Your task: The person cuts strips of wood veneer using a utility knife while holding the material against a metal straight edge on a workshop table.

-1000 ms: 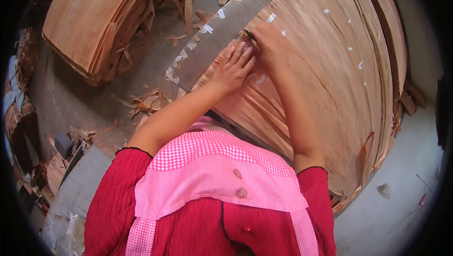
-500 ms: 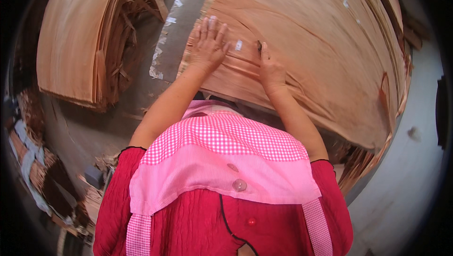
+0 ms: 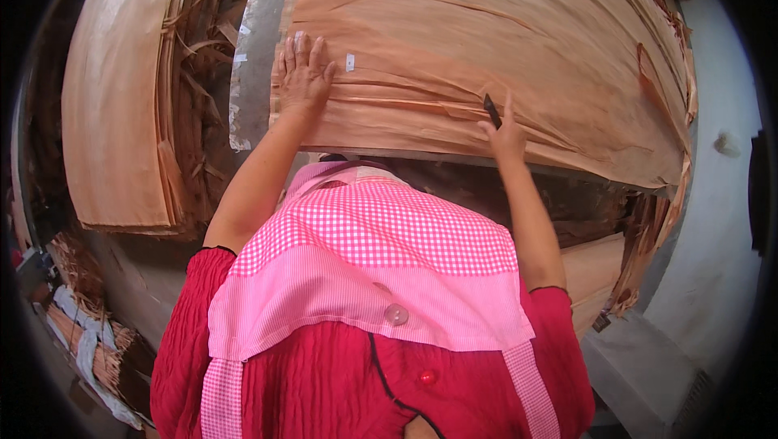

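Note:
A wide, thin sheet of reddish-brown wood veneer (image 3: 405,50) lies on top of a stack, with ripples and folds along its near side. My left hand (image 3: 305,87) rests flat on its left edge, fingers spread. Farther right, over the near folds, my right hand (image 3: 508,138) is closed on a short, slim black tool (image 3: 492,110). The tool points up and left, its index finger stretched alongside; its exact kind is not clear. A small piece of white tape (image 3: 350,62) sticks to the sheet just right of my left hand.
Left of the sheet runs a grey board edge (image 3: 253,58) with bits of white tape. Beyond it stands a curved stack of veneer (image 3: 121,107) beside ragged strips (image 3: 198,74). A loose strip (image 3: 652,87) curls up at the right. Bundled veneer (image 3: 105,342) lies low at the left.
My right hand has moved right and slightly nearer across the sheet with the black tool. The view has shifted; my left hand stays flat near the sheet's left edge.

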`<state>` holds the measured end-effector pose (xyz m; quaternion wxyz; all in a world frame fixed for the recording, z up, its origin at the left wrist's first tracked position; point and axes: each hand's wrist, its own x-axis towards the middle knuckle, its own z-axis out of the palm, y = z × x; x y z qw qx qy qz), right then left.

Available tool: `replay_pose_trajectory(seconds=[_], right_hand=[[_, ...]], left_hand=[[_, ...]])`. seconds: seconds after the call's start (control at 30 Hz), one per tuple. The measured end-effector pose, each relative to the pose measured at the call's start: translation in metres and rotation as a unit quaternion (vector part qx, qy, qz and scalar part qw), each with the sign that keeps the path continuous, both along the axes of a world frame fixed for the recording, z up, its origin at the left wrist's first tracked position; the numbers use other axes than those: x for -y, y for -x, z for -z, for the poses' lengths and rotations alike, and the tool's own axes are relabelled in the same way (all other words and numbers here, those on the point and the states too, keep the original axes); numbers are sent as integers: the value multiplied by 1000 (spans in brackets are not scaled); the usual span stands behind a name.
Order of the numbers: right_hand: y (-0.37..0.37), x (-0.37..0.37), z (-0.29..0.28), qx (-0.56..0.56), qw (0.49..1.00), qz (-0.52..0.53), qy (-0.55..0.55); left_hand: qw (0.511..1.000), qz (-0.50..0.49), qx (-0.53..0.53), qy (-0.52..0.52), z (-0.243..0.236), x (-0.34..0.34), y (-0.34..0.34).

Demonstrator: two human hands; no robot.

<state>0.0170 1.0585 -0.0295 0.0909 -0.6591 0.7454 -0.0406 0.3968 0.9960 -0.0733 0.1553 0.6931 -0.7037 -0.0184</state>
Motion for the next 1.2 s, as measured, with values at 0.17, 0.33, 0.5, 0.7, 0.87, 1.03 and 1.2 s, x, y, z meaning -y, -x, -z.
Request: replay_pose_trajectory(seconds=[0.17, 0.33, 0.5, 0.7, 0.87, 1.03, 1.2], right_hand=[[54, 33, -9, 48, 977, -184, 94], [109, 88, -76, 62, 979, -180, 76], [141, 199, -146, -148, 956, 110, 229], [26, 157, -66, 138, 948, -182, 220], [-92, 27, -30, 54, 928, -359, 80], [-75, 21, -37, 184, 917, -352, 28], [-23, 24, -42, 235, 965, -110, -50]], left_hand=[[998, 0, -37, -46, -9, 3, -4], [998, 29, -24, -42, -9, 4, -11], [996, 43, -6, -77, -18, 11, -7], [996, 11, 8, -92, -30, 5, 1], [994, 0, 10, -109, -39, 1, 1], [992, 4, -6, -124, -42, 4, -5], [996, 45, -5, -71, -43, 10, -15]])
